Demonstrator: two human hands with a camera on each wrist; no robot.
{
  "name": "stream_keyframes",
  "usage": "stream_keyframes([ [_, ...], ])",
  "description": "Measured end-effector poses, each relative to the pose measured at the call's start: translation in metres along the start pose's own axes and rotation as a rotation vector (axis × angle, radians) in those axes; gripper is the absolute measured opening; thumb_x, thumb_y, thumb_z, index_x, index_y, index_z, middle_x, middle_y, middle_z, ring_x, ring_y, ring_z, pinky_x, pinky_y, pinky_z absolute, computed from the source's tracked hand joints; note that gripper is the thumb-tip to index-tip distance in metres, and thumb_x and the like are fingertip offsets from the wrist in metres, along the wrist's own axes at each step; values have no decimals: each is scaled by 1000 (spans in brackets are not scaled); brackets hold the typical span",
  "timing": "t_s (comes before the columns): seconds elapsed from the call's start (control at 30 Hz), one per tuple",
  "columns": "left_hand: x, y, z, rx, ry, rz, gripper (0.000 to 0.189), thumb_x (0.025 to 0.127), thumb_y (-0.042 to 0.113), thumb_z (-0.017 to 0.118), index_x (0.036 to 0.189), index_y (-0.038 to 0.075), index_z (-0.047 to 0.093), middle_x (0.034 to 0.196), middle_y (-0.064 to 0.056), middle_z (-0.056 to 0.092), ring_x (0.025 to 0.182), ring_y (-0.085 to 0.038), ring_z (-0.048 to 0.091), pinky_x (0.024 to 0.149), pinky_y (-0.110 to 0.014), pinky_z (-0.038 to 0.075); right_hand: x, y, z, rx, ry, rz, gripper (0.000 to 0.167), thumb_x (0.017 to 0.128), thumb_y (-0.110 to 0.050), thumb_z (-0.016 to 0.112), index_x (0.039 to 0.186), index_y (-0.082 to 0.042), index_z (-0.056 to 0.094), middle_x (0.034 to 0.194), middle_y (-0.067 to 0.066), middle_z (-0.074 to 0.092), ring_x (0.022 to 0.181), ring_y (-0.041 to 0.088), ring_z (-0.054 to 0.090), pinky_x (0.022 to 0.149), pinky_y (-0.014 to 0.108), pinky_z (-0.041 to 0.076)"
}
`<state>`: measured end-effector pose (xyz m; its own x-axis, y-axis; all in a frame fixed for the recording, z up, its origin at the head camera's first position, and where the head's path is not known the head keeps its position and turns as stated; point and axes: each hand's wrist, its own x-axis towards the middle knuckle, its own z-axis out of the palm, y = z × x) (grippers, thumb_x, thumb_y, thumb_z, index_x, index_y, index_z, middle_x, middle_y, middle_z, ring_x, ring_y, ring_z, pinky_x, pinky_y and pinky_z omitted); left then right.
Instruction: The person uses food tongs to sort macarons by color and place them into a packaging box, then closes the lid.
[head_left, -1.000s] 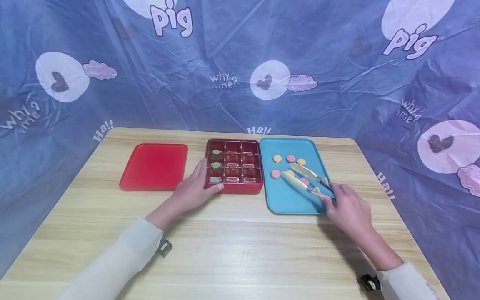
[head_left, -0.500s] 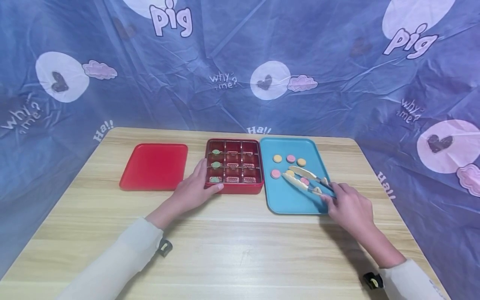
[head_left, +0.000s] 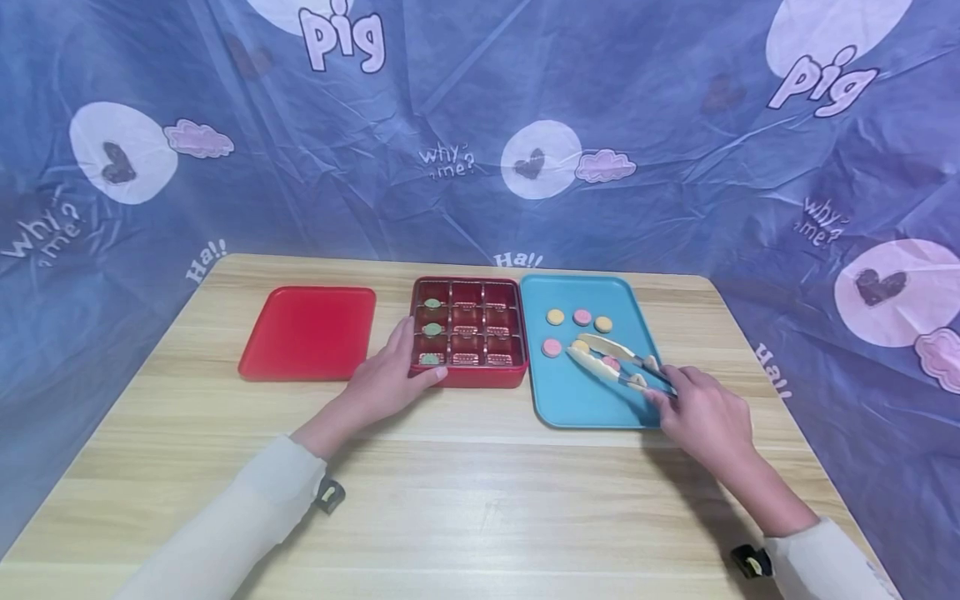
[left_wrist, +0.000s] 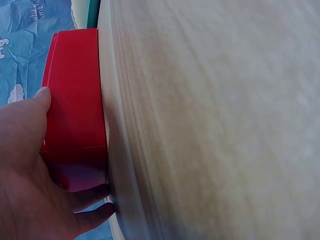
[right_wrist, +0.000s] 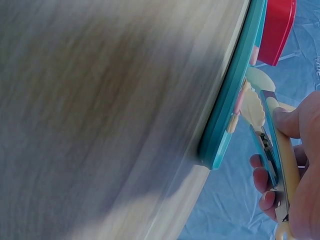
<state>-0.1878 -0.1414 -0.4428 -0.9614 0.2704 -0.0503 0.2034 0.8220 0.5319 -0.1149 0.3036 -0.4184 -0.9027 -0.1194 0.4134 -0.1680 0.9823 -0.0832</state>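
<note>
My left hand (head_left: 386, 372) rests at the near left corner of a red box (head_left: 483, 378), thumb along the front rim and fingers along the left side. The box has a clear divided insert, with green macarons (head_left: 432, 330) in its left column. My right hand (head_left: 707, 417) grips a pair of tongs (right_wrist: 282, 165) with cream tips, spread over the blue tray (head_left: 562, 404). A yellow macaron (head_left: 580, 345) shows between the tips, partly hidden. A pink macaron (head_left: 611, 363) lies under the tongs, partly covered by their near arm.
On the tray beyond the tongs lie other macarons, one pink (head_left: 582, 317) and two yellow. Another pink macaron (head_left: 551, 348) sits left of the tips. A red lid (head_left: 311, 333) lies left of the box on the wooden table (head_left: 465, 500). A printed blue cloth (head_left: 375, 200) hangs behind.
My right hand and the tongs have shifted slightly right, and the tips stand a little closer together around the yellow macaron. My left hand and the box have stayed put.
</note>
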Motion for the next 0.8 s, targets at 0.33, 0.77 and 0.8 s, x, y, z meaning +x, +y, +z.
stream_keyframes([
  [0.33,0,-1,0,-3,-1,-6,111,88,79,49,163,20,-9,171,-6,2,152,-39,27,106,-74,35,-3,-1,0,0,43,-31,45,81,-27,80,115,0,71,103,19,71,82,39,69,45,46,44],
  [0.77,1,0,2,-12,8,-7,110,89,76,51,163,21,-9,171,-6,3,152,-39,26,106,-75,34,-5,-5,-1,9,48,-40,47,81,-26,81,118,1,70,104,18,71,81,39,69,45,44,44],
  [0.8,1,0,2,-13,9,-7,110,89,76,51,163,21,-8,171,-6,3,152,-39,26,106,-75,34,-4,-6,-1,12,52,-43,47,81,-26,81,118,1,70,104,19,70,80,39,69,45,44,44],
])
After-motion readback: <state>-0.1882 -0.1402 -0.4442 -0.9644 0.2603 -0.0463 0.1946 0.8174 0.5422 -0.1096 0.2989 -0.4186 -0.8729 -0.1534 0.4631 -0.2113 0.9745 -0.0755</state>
